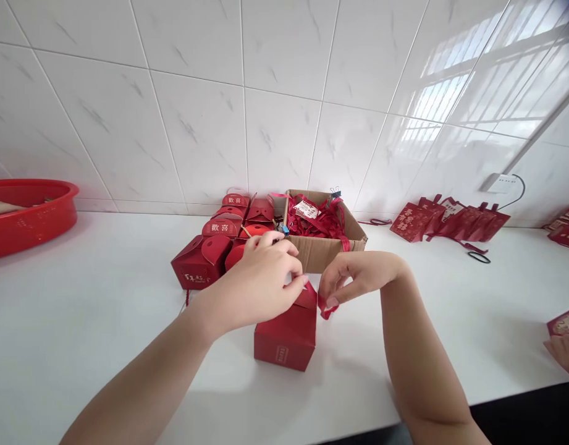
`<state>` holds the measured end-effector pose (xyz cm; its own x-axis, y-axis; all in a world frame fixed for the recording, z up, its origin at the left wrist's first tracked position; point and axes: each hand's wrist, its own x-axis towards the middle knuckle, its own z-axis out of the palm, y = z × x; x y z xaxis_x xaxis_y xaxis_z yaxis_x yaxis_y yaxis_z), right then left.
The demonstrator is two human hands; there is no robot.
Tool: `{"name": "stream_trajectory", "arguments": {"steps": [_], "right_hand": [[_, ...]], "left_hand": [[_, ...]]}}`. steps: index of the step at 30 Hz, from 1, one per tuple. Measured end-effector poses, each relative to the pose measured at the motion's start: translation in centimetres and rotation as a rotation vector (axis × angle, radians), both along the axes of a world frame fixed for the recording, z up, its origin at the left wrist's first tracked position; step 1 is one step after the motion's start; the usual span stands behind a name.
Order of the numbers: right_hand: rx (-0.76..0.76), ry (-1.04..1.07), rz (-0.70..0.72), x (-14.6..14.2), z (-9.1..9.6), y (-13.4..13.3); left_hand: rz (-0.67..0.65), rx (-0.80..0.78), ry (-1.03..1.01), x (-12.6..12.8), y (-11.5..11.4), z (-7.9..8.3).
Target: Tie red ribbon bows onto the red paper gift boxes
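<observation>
In front of me on the counter stands a closed red gift box (286, 337) with small pale print on its front. My left hand (270, 272) is above its top, thumb and fingers pinched at a strip of red ribbon. Just right of the box, my right hand (353, 278) is closed on a bunched part of red ribbon (328, 313), its wrist bent down. The left hand covers part of the box top, so how the ribbon runs there is hidden.
Behind are an open cardboard box (319, 254) of red ribbons and tags, and several red gift boxes (201, 262). A red basin (43, 216) stands left. Red cards (446, 219) and a black ring (479, 257) lie right. Another person's hand (566, 355) shows at the right edge.
</observation>
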<state>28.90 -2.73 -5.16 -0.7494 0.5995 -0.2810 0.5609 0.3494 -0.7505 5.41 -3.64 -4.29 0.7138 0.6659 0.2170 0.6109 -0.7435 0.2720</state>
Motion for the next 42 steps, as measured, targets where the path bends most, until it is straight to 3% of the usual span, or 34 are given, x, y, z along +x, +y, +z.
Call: {"name": "stream_trajectory", "arguments": {"steps": [3,5,8,12,14,18,23,28,33,42], "right_hand": [[0.178,0.003,-0.176,-0.1,0.5,-0.4],[0.260,0.169,-0.221,-0.9,0.6,-0.4],[0.221,0.476,-0.144,-2.9,0.3,-0.5],[0.069,0.590,-0.121,-5.0,-0.1,-0.8],[0.070,0.567,-0.172,-5.2,-0.1,-1.0],[0.098,0.332,-0.221,-5.0,-0.1,-0.9],[0.074,0.124,-0.243,-5.6,-0.7,-0.3],[0.071,0.041,-0.186,-6.4,-1.5,0.3],[0.043,0.096,-0.141,-6.6,-1.9,0.5],[-0.033,0.056,-0.146,-7.2,-2.1,0.6]], "left_hand": [[0.053,0.070,-0.149,-0.5,-0.1,0.9],[0.073,0.101,-0.230,-1.0,-0.3,1.5],[0.087,0.131,-0.282,-1.8,-0.6,2.0],[0.119,0.134,-0.166,-2.8,-0.7,2.2],[0.152,0.062,-0.021,-3.3,-0.4,2.2],[0.199,-0.252,0.295,-3.6,0.8,2.1],[0.145,-0.466,0.406,-3.3,2.4,1.6],[0.134,-0.518,0.412,-3.6,2.8,1.7],[0.170,-0.593,0.393,-3.7,2.8,1.9],[0.108,-0.518,0.380,-3.6,2.7,1.5]]}}
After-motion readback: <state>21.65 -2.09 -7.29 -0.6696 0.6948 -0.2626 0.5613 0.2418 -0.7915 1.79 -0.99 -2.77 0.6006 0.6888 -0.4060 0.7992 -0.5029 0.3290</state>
